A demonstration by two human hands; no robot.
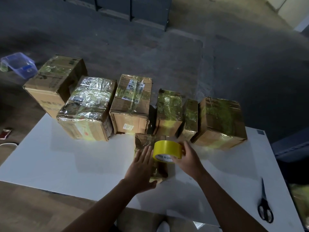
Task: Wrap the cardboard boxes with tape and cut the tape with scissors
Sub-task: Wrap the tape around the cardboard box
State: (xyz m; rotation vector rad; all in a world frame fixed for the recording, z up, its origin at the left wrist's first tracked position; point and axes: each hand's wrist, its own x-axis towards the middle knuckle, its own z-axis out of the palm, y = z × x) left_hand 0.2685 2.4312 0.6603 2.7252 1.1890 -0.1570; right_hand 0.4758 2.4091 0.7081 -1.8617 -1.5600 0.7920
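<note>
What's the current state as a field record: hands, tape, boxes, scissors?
left hand: flat, fingers straight, against the small box's left side
right hand: grips the yellow tape roll over the small box
small box: on the white table, in front of the row, shiny with tape
other boxes: six in a row along the far side, taped
scissors: lying untouched, near right of the table

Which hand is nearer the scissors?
Right. The right hand, gripping the tape roll, is left of the scissors; the left hand lies farther left, on the small box.
</note>
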